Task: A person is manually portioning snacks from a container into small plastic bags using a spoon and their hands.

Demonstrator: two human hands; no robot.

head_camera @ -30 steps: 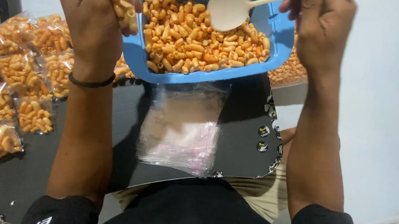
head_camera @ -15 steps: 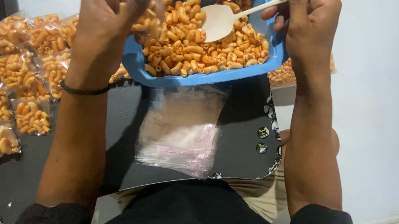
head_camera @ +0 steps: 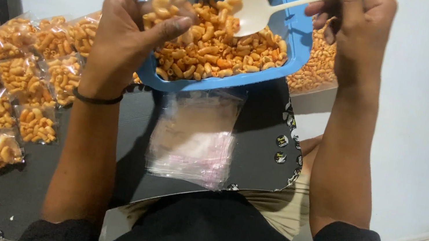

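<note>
Pale wall behind, black board (head_camera: 254, 163) across the lap. Left hand (head_camera: 129, 35) pinching a small bag (head_camera: 166, 9) of macaroni at the blue tub (head_camera: 293, 40) rim. Right hand (head_camera: 354, 27) clamped round a spoon (head_camera: 257, 10) (bowl over the macaroni). Filled bags (head_camera: 10, 78) left; empty bags (head_camera: 193, 140) on the board.

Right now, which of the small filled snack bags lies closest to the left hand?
The bag at the top right of the cluster, just left of the left hand. It sits next to the wrist beside the blue tray; the other bags lie farther left or lower on the black board.
</note>
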